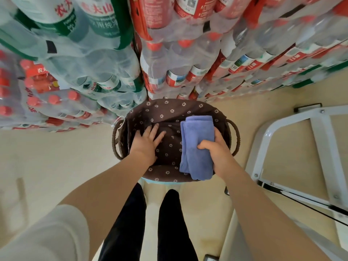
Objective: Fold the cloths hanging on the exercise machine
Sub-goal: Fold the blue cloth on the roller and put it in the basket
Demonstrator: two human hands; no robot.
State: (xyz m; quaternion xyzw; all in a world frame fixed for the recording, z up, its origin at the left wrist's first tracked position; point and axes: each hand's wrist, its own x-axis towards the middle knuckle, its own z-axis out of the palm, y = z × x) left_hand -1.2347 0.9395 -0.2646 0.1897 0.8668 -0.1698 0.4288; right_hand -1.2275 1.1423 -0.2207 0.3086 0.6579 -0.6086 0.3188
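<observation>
Behind everything, shrink-wrapped packs of water bottles (169, 44) are stacked high on the floor, and the white frame of the exercise machine (293, 144) stands off to your right; no cloths show on the part of it in view. Right in front of your legs sits the basket (234, 137), a woven tub with loop handles and a brown flowered liner; apart from the cloth you are lowering, I see nothing in it but liner. Your left hand (146, 143) lies flat in it, fingers spread and straight, pressing the liner down and gripping nothing. Your right hand (216, 151) has its thumb curled over and fingers wrapped beneath the folded blue cloth (195, 147), holding it over the basket's right half. That cloth looks light, soft and limp, likely plush microfibre, so it should sag and unfold wherever unsupported; judge your hold accordingly, clamping across the middle of the stacked layers, and set it down flat before letting go
</observation>
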